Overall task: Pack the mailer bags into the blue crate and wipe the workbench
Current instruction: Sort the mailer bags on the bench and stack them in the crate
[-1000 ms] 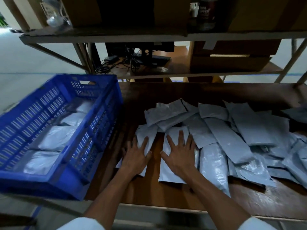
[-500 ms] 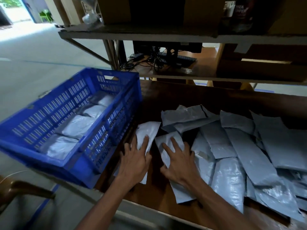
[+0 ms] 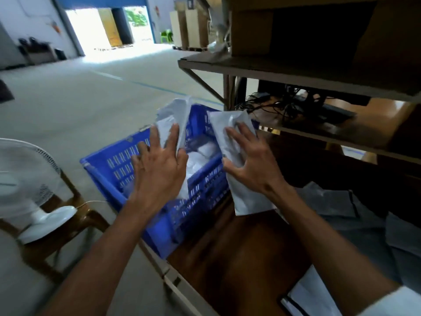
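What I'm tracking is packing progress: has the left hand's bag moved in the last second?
Yes. The left hand has lifted the bag off the workbench and carried it leftward; it is now above the crate.

A round white plastic fan point(image 3: 25, 179) stands at nine o'clock on a brown wooden chair point(image 3: 75, 222). A thin white cord point(image 3: 91, 202) runs from its foot. At two o'clock a grey metal shelf point(image 3: 273, 70) holds big brown cardboard boxes point(image 3: 250, 30). Below it lie tangled black cables point(image 3: 273, 106). Far off at twelve o'clock, a small green plastic chair point(image 3: 167, 34) sits near a bright open doorway point(image 3: 102, 28).
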